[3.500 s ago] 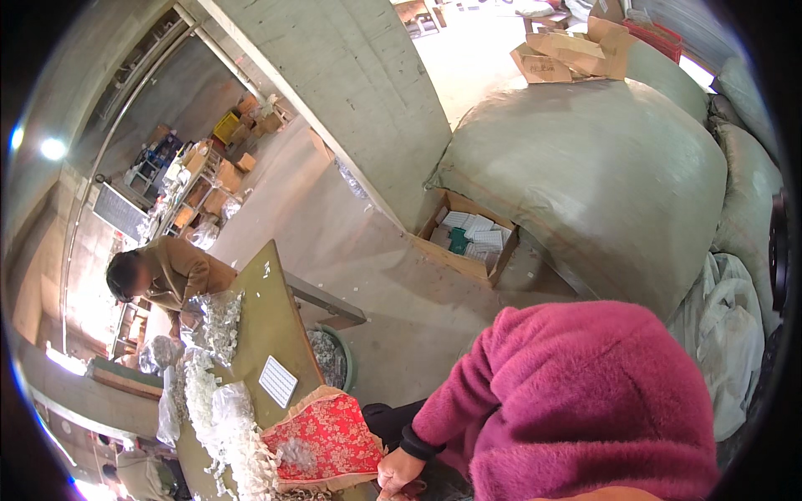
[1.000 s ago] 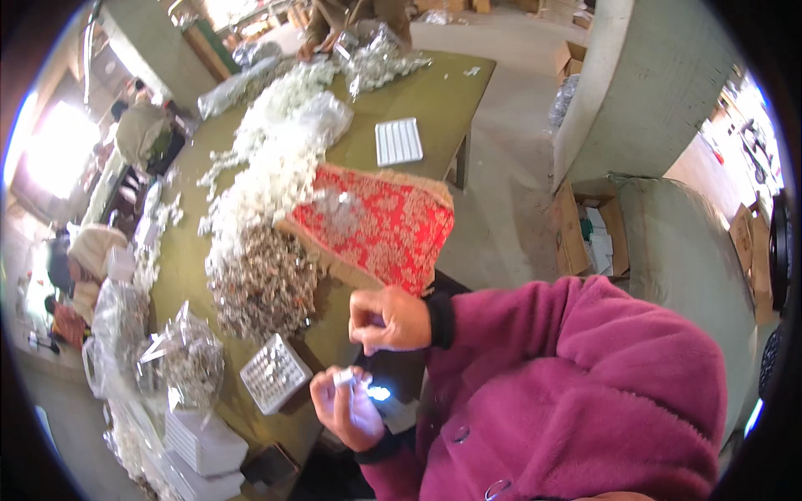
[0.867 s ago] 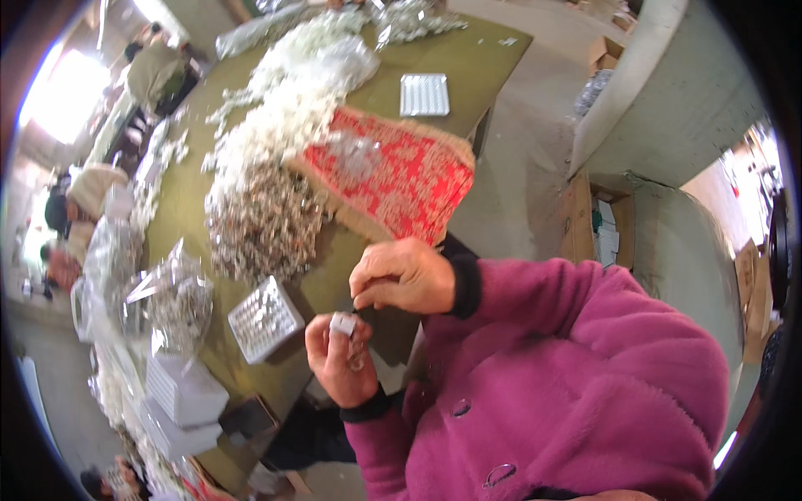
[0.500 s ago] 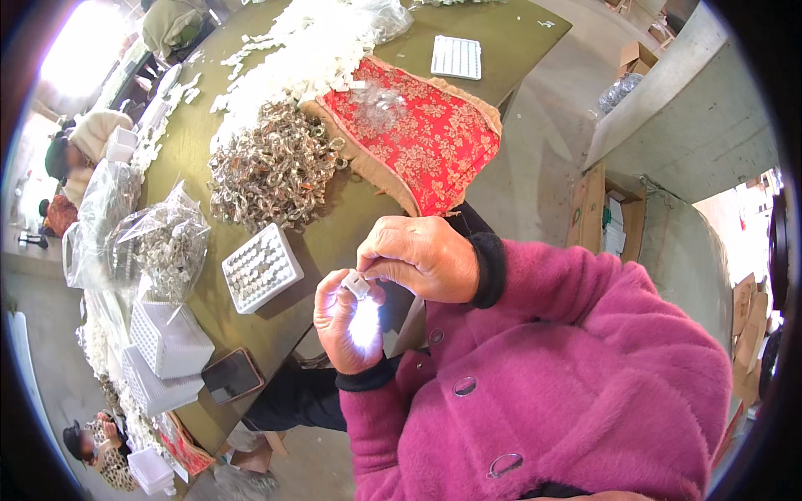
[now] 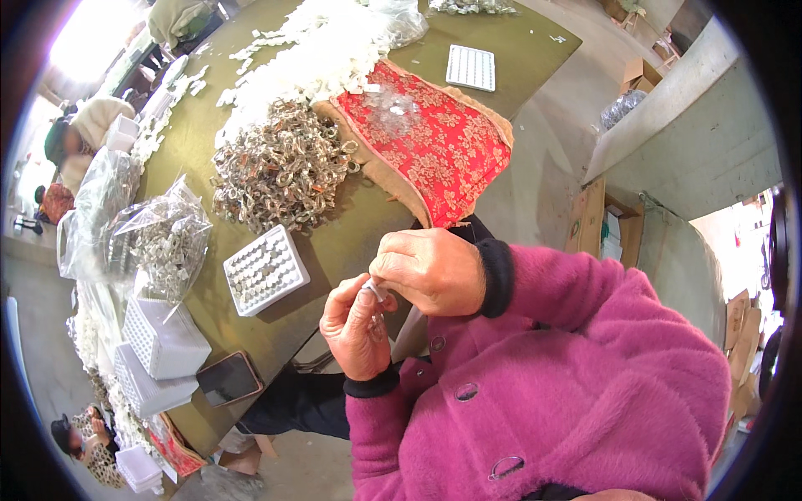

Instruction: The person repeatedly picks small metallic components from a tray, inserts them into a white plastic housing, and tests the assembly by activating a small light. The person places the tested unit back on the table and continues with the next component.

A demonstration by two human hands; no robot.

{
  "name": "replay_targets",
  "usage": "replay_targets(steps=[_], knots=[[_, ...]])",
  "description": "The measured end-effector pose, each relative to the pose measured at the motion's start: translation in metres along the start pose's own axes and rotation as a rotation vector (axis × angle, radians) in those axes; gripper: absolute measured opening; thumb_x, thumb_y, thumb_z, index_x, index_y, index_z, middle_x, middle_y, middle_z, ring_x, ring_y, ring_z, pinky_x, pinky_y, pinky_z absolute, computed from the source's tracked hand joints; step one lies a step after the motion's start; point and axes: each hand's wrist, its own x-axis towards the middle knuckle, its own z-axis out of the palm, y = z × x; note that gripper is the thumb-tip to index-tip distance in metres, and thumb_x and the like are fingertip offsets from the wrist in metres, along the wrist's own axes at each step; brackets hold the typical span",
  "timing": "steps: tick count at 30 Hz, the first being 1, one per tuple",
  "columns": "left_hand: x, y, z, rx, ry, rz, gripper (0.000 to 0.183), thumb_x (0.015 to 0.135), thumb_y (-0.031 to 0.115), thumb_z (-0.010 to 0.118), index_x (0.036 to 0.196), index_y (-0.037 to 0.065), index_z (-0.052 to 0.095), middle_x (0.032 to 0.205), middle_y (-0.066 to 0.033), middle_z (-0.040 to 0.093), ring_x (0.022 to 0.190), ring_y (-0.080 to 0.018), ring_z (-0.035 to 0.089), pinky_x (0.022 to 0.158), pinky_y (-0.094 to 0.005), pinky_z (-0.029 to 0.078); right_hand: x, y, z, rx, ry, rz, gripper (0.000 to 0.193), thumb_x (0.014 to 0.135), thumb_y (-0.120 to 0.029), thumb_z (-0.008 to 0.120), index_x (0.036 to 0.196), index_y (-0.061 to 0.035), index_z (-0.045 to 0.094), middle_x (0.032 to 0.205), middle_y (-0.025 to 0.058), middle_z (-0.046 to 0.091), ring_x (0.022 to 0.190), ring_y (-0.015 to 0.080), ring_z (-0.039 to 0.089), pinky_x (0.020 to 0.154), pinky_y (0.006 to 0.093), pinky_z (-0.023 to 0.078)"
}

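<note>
In front of my jacket, a small white piece is pinched between both hands; fingers hide most of it. My left hand is closed on it from below, thumb and fingertips pressed together. My right hand grips it from above with bent fingers. The closest things on the table are a white tray with rows of small shiny parts and a heap of metal loop-shaped pieces. Behind that heap spreads a big pile of small white pieces.
A red floral cloth lies over the table's edge. Left are a clear bag of metal parts, stacked white trays and a phone. Another white tray lies at the far corner. Other people sit at the far left.
The white piece has turned in my fingers and shows less. My right fingers have closed in over it. The bright glare at my left palm is gone.
</note>
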Motion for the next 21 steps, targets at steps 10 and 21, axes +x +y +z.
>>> replay_targets(steps=[10,21], knots=[[-0.003,-0.002,-0.002,-0.073,0.040,-0.063,0.016,0.098,0.001,0.067,0.114,-0.003,0.069,0.097,-0.0117,0.070,0.077,-0.0199,0.066,0.068,-0.0360,0.056,-0.002,0.004,0.012,0.193,0.038,0.055,0.013,0.086,-0.001,0.067,0.098,-0.0014,0.061,0.092,0.0127,0.060,0.086,0.0338,0.063,0.076,0.0405,0.053],[-0.001,0.066,0.004,0.189,0.124,0.000,0.028,0.106,0.012,0.058,0.132,0.001,0.061,0.106,-0.0128,0.067,0.085,-0.0204,0.068,0.075,-0.0333,0.062,-0.002,0.021,0.017,0.330,0.034,0.314,0.022,0.092,-0.002,0.068,0.113,-0.0019,0.065,0.097,0.0140,0.066,0.086,0.0320,0.067,0.077,0.0388,0.055]])
